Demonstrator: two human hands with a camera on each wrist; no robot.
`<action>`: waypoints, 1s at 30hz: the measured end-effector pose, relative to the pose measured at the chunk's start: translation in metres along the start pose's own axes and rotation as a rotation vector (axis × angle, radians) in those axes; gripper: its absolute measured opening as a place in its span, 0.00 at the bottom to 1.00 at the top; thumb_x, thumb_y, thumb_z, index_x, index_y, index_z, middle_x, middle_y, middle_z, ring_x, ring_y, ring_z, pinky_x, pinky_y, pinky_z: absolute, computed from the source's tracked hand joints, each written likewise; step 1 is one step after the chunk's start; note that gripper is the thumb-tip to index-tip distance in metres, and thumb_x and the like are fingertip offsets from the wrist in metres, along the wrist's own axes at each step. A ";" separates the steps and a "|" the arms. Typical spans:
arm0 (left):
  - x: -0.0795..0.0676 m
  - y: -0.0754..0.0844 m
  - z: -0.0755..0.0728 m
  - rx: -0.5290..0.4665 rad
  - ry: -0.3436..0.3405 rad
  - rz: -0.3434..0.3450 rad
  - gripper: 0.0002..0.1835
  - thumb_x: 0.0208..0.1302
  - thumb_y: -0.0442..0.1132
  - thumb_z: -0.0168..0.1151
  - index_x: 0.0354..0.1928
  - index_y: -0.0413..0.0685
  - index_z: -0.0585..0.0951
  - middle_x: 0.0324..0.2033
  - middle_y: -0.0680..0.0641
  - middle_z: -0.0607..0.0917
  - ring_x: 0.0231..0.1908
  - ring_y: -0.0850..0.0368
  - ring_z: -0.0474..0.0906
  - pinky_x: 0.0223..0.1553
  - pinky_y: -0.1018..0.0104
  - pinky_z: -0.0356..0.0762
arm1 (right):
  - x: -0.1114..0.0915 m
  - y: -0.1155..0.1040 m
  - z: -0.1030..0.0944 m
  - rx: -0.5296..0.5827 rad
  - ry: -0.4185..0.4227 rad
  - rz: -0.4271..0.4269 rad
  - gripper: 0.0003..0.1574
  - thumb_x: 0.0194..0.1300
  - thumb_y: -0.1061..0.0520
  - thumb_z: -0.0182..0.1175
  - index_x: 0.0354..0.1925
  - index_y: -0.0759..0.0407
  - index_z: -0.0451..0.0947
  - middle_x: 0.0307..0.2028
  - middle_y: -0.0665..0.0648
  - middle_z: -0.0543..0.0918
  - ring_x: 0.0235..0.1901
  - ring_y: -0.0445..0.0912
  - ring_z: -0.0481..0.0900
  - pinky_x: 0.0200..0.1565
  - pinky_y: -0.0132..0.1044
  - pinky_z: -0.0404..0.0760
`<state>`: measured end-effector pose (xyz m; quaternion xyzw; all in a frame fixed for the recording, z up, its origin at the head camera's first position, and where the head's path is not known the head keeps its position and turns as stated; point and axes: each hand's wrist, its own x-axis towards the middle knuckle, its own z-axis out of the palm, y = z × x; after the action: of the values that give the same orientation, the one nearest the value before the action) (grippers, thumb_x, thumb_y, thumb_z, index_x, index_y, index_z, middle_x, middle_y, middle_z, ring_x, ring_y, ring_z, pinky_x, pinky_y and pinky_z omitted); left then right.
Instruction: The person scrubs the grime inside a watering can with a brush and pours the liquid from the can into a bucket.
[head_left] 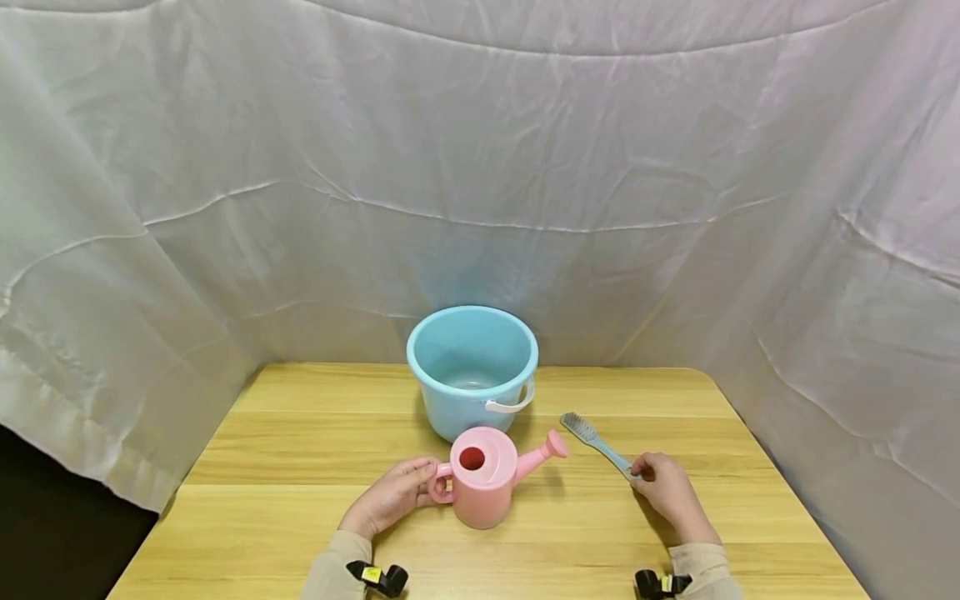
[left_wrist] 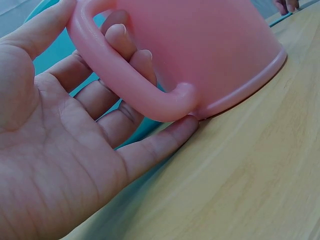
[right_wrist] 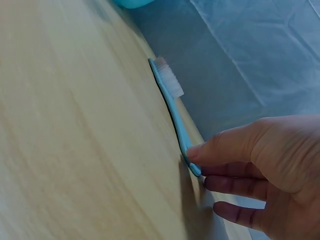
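A pink watering can (head_left: 483,487) stands on the wooden table, its spout pointing right. My left hand (head_left: 401,493) holds the can by its handle. In the left wrist view, several fingers (left_wrist: 120,42) curl through the handle loop, the thumb lies at its top, and the little finger reaches under its lower end. To the right lies a light blue scrub brush (head_left: 600,446) with pale bristles facing up. My right hand (head_left: 667,490) pinches the end of the brush's handle between thumb and fingers, as the right wrist view (right_wrist: 192,155) also has it.
Behind the watering can stands a light blue bucket (head_left: 442,404) with a white handle (head_left: 512,407) hanging at its right side. Grey-white cloth (head_left: 480,167) encloses the table (head_left: 300,450) at the back and both sides.
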<state>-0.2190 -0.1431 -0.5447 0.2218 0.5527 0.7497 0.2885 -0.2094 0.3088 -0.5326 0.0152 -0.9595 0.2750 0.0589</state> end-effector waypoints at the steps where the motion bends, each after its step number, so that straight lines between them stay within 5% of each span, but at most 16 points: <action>1: 0.000 0.000 0.000 0.000 0.000 0.000 0.17 0.78 0.45 0.41 0.33 0.53 0.77 0.40 0.54 0.82 0.47 0.59 0.81 0.60 0.58 0.78 | 0.000 -0.001 -0.001 0.004 -0.001 0.000 0.05 0.56 0.67 0.66 0.33 0.63 0.79 0.34 0.59 0.81 0.36 0.50 0.79 0.41 0.49 0.81; 12: 0.001 0.000 0.000 -0.001 0.003 -0.004 0.17 0.78 0.45 0.41 0.33 0.53 0.77 0.40 0.54 0.82 0.48 0.59 0.81 0.60 0.58 0.78 | -0.001 -0.020 -0.015 0.097 -0.008 0.013 0.09 0.60 0.63 0.65 0.40 0.63 0.79 0.41 0.63 0.83 0.44 0.59 0.82 0.46 0.56 0.80; 23: 0.000 0.002 0.001 -0.006 0.006 -0.012 0.16 0.78 0.45 0.42 0.33 0.52 0.77 0.40 0.54 0.82 0.47 0.59 0.81 0.61 0.57 0.77 | -0.003 -0.042 -0.032 0.084 0.066 -0.081 0.10 0.60 0.62 0.65 0.42 0.64 0.80 0.43 0.63 0.83 0.44 0.56 0.80 0.40 0.43 0.82; 30: 0.000 0.001 0.001 -0.003 0.013 -0.011 0.17 0.78 0.45 0.42 0.32 0.52 0.77 0.40 0.53 0.82 0.48 0.58 0.80 0.61 0.56 0.77 | -0.009 -0.058 -0.044 0.097 0.097 -0.101 0.11 0.65 0.59 0.63 0.45 0.63 0.79 0.44 0.62 0.83 0.45 0.54 0.79 0.42 0.46 0.82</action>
<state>-0.2185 -0.1424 -0.5433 0.2133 0.5546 0.7505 0.2894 -0.1919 0.2829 -0.4660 0.0531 -0.9392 0.3180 0.1183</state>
